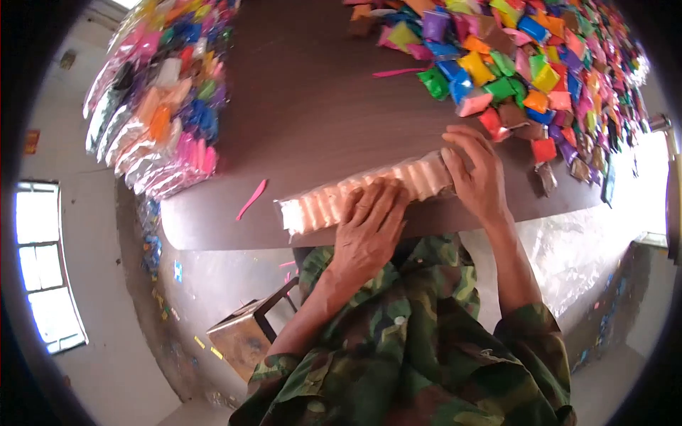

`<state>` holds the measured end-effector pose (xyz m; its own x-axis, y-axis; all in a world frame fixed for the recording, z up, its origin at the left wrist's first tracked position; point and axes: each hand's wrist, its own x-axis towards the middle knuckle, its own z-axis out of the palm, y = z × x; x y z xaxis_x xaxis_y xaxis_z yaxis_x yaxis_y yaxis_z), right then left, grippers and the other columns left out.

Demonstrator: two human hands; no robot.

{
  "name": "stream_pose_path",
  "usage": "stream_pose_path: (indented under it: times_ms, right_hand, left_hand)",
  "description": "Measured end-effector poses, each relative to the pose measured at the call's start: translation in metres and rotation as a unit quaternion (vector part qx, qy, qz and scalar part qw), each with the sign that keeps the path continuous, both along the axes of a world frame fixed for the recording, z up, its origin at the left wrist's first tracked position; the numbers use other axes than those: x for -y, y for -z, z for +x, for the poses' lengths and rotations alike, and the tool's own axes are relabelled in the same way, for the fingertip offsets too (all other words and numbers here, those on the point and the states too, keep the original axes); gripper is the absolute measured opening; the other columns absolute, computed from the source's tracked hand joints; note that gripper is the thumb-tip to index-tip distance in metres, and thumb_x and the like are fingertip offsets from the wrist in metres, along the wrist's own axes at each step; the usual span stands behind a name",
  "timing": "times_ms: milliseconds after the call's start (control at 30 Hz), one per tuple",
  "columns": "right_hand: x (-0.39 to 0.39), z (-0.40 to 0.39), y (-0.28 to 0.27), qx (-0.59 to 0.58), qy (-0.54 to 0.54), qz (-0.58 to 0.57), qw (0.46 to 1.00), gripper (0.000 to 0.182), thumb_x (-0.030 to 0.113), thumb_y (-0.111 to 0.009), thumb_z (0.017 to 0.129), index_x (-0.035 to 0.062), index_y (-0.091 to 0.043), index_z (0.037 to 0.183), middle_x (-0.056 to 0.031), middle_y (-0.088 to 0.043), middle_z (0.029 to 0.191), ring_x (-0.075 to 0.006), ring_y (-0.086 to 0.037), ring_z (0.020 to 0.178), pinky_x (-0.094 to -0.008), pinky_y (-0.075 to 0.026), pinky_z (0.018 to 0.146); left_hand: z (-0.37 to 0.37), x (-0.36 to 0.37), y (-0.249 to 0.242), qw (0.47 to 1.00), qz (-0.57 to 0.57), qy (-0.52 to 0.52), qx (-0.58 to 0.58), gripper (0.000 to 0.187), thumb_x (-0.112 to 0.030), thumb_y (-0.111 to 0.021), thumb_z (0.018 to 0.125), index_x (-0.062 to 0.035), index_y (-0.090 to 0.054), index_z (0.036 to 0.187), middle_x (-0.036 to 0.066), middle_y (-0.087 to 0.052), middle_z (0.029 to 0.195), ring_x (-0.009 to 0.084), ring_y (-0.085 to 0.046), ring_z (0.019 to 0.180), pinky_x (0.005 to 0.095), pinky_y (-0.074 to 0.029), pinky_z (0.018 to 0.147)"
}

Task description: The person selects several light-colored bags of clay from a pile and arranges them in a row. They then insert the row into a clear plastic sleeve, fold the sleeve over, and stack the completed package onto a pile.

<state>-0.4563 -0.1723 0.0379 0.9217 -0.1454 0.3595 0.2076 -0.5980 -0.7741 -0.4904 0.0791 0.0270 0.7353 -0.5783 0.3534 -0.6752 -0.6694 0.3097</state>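
A long clear bag of pale peach packets [323, 206] lies along the near edge of the dark brown table [312, 106]. My left hand [369, 227] presses flat on the bag's middle, fingers spread. My right hand [477, 174] rests on the bag's right end, fingers curled over it, close to a heap of small coloured packets [526, 64].
A stack of clear bags filled with coloured packets [160, 106] sits at the table's left edge. Two pink strips [252, 199] lie loose on the tabletop. A metal stool [249, 334] stands below the table by my lap. A window [42, 263] is at the left.
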Motion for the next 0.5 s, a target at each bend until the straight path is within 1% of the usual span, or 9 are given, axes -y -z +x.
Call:
stream_pose_path:
  times_ms: [67,167,200,233,333,367,467,500]
  right_hand:
    - [-0.019,-0.014,-0.009,0.058,-0.041,-0.124,0.990,0.029,0.010,-0.072,0.100,0.0063,-0.075,0.128,-0.0170,-0.071,0.136,-0.0390,-0.066,0.130,-0.0508,-0.052,0.108]
    - [-0.047,-0.029,-0.005,0.060,-0.101,-0.205,0.972,0.033,0.013,-0.069,0.103,0.0067,-0.073,0.136,-0.0155,-0.067,0.143,-0.0393,-0.063,0.134,-0.0512,-0.050,0.112]
    - [-0.050,-0.029,-0.001,0.064,-0.096,-0.203,0.972,0.033,0.014,-0.069,0.104,0.0067,-0.073,0.136,-0.0149,-0.067,0.142,-0.0387,-0.063,0.135,-0.0513,-0.049,0.113]
    - [-0.049,-0.030,0.004,0.067,-0.090,-0.202,0.973,0.033,0.016,-0.068,0.104,0.0067,-0.073,0.135,-0.0143,-0.067,0.142,-0.0381,-0.062,0.136,-0.0514,-0.048,0.114]
    - [-0.051,-0.029,0.011,0.074,-0.077,-0.194,0.975,0.029,0.018,-0.069,0.105,0.0069,-0.076,0.132,-0.0130,-0.067,0.141,-0.0375,-0.062,0.136,-0.0514,-0.047,0.114]
    - [-0.051,-0.029,0.013,0.080,-0.075,-0.198,0.974,0.028,0.018,-0.069,0.105,0.0070,-0.076,0.131,-0.0130,-0.067,0.141,-0.0374,-0.062,0.136,-0.0514,-0.048,0.114]
    - [-0.051,-0.028,0.016,0.080,-0.074,-0.196,0.975,0.028,0.017,-0.070,0.105,0.0073,-0.077,0.129,-0.0129,-0.067,0.142,-0.0374,-0.062,0.136,-0.0516,-0.048,0.114]
    - [-0.051,-0.028,0.016,0.077,-0.075,-0.192,0.975,0.027,0.017,-0.070,0.105,0.0075,-0.077,0.129,-0.0130,-0.067,0.142,-0.0374,-0.062,0.136,-0.0517,-0.048,0.114]
  left_hand:
    - [0.000,0.000,0.003,1.000,-0.002,-0.005,-0.007,0.056,-0.018,-0.080,0.095,-0.0087,-0.065,0.149,0.010,-0.059,0.160,0.0301,-0.050,0.153,0.0504,-0.036,0.127]
    - [0.002,-0.004,0.008,1.000,-0.006,0.003,0.012,0.057,-0.018,-0.079,0.094,-0.0069,-0.065,0.148,0.013,-0.058,0.160,0.0316,-0.050,0.153,0.0500,-0.036,0.128]
    - [0.003,-0.006,0.010,1.000,-0.008,0.006,0.016,0.057,-0.018,-0.080,0.094,-0.0064,-0.065,0.148,0.014,-0.057,0.160,0.0319,-0.050,0.153,0.0500,-0.036,0.128]
    - [0.003,-0.008,0.012,0.999,-0.024,0.012,0.016,0.059,-0.018,-0.082,0.092,-0.0047,-0.065,0.147,0.015,-0.057,0.159,0.0334,-0.052,0.151,0.0511,-0.038,0.127]
    - [-0.004,-0.027,0.003,0.999,-0.026,-0.038,-0.015,0.063,-0.018,-0.085,0.089,-0.0042,-0.065,0.147,0.015,-0.058,0.159,0.0345,-0.053,0.150,0.0515,-0.040,0.125]
    - [-0.005,-0.038,0.000,0.999,-0.009,-0.051,0.000,0.066,-0.019,-0.087,0.087,-0.0038,-0.065,0.147,0.015,-0.058,0.159,0.0354,-0.054,0.149,0.0517,-0.041,0.124]
    - [-0.016,-0.067,-0.004,0.996,0.023,-0.082,0.001,0.066,-0.020,-0.087,0.088,-0.0035,-0.065,0.148,0.015,-0.059,0.158,0.0357,-0.055,0.148,0.0516,-0.041,0.124]
    - [-0.019,-0.077,-0.002,0.996,0.016,-0.091,0.009,0.064,-0.022,-0.087,0.089,-0.0039,-0.066,0.147,0.015,-0.060,0.157,0.0359,-0.055,0.148,0.0521,-0.042,0.123]
